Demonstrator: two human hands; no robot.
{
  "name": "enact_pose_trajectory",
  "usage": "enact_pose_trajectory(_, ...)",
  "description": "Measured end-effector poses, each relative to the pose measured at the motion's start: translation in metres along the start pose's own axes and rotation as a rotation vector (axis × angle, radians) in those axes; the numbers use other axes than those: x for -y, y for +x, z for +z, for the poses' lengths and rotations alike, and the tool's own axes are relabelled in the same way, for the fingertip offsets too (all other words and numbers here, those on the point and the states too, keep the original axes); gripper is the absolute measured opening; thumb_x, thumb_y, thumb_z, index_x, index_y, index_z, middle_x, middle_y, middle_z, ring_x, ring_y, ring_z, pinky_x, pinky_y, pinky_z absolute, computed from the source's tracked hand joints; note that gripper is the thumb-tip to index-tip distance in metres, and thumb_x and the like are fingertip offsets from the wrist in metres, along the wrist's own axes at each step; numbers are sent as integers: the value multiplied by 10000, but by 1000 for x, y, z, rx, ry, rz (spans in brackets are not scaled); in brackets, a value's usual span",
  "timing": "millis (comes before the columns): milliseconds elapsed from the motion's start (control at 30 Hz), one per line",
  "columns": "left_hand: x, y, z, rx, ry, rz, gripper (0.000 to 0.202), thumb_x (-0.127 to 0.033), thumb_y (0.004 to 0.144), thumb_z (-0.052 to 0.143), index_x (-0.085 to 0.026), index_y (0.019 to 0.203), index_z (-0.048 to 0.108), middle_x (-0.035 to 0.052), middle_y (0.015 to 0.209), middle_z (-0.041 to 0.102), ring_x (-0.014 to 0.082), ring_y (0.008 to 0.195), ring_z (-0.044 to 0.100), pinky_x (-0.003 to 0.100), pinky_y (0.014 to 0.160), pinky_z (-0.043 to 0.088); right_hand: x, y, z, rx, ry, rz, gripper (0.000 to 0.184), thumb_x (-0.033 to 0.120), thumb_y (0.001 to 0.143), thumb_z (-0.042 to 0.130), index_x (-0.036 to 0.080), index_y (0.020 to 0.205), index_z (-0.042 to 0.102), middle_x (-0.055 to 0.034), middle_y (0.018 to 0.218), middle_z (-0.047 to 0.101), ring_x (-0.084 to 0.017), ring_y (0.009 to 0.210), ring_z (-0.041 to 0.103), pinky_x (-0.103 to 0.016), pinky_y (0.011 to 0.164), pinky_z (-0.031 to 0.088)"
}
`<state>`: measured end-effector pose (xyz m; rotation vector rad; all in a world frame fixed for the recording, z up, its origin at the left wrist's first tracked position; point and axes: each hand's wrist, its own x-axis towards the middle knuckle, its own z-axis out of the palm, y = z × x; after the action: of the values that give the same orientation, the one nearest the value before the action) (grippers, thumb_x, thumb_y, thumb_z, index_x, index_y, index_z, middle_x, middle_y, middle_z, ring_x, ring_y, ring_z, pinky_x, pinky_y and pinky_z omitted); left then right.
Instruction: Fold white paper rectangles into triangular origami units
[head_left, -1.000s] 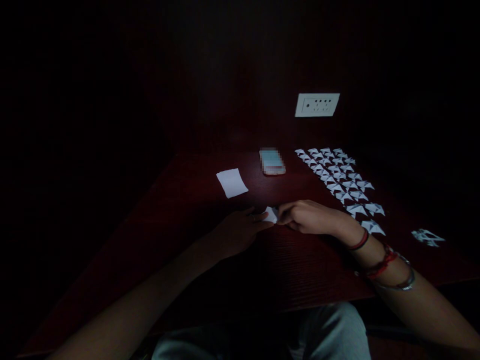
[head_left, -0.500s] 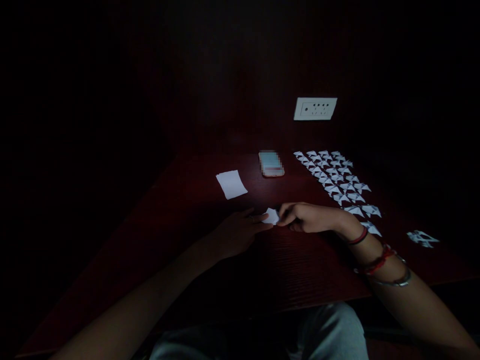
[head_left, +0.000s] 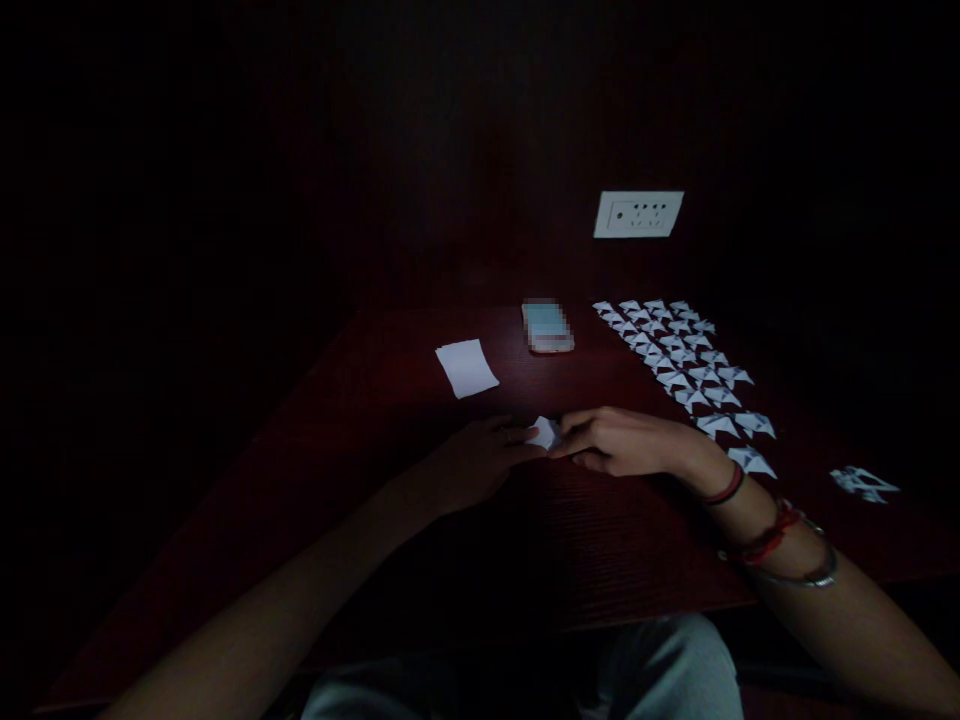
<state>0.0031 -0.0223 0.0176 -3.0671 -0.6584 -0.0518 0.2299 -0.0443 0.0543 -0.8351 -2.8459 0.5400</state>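
Head view, dim light, left to right. Left hand [head_left: 480, 462] is low over the dark red table [head_left: 345, 390], fingers reaching right and slightly spread. Grip narrow: fingertips hold the left side of a folded paper piece [head_left: 545, 433], one finger lying across its face; the underside is hidden. Just beyond this hand, a small stack of square white paper sheets [head_left: 466, 368], edges slightly out of line.

The folded paper piece sits between the two hands, close to the tabletop. Small, white, angular, a peak at its upper edge, right side shaded. Finer creases too small to read.

Phone [head_left: 547, 328] farther back, screen pixelated. Right hand [head_left: 626, 442]: fingers bent, thumb and forefinger closed in a pinch on the paper's right edge. White wall socket [head_left: 639, 215] above the table. Right of the phone, rows of folded white paper figures [head_left: 682, 355], pointed, running toward the right forearm. Bracelets [head_left: 772, 535] on that forearm, red among them. Far right, a white clump [head_left: 859, 483], make unclear.
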Motion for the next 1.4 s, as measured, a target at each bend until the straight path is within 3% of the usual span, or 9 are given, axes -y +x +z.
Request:
enact_pose_trajectory(367, 1, 1, 0, -25, 0, 19, 448, -100, 792, 380, -267, 1208, 359, -26, 1297, 339, 161, 1181, 308, 338, 1003, 202, 4, 1, 2, -12, -155, 43, 290, 99, 754, 420, 180, 968, 599, -55, 955, 588, -141, 821, 547, -243, 718, 389)
enact_pose_trajectory(567, 0, 0, -2, 1, 6, -38, 494, -80, 786, 374, -328, 1213, 339, -66, 1302, 326, 171, 1192, 290, 358, 973, 257, 10, 0, 2, 24, -259, 90, 222, 105, 724, 435, 161, 833, 620, -51, 832, 611, -135, 704, 542, -235, 625, 367)
enact_pose_trajectory(867, 3, 0, 0, -23, -9, -7, 506, -56, 757, 407, -305, 1196, 377, -51, 1305, 324, 170, 1190, 299, 353, 972, 266, 4, -2, 0, 17, -196, 21, 231, 69, 695, 437, 148, 788, 633, -45, 797, 605, -124, 695, 527, -226, 645, 370)
enact_pose_trajectory(1200, 2, -1, 1, -85, -24, 16, 496, -18, 741, 399, -271, 1168, 419, -28, 1274, 375, 160, 1166, 336, 358, 975, 270, 0, 1, -3, -136, -59, 23, 281, 72, 728, 422, 147, 904, 628, -47, 813, 599, -112, 686, 536, -230, 639, 388)
enact_pose_trajectory(1400, 3, 0, 1, -118, -26, 63, 458, -22, 752, 397, -246, 1150, 433, -14, 1259, 397, 135, 1158, 349, 344, 997, 238, 2, 3, 4, -67, -125, 39, 249, 87, 715, 442, 152, 857, 635, -48, 849, 607, -120, 703, 546, -231, 651, 387)
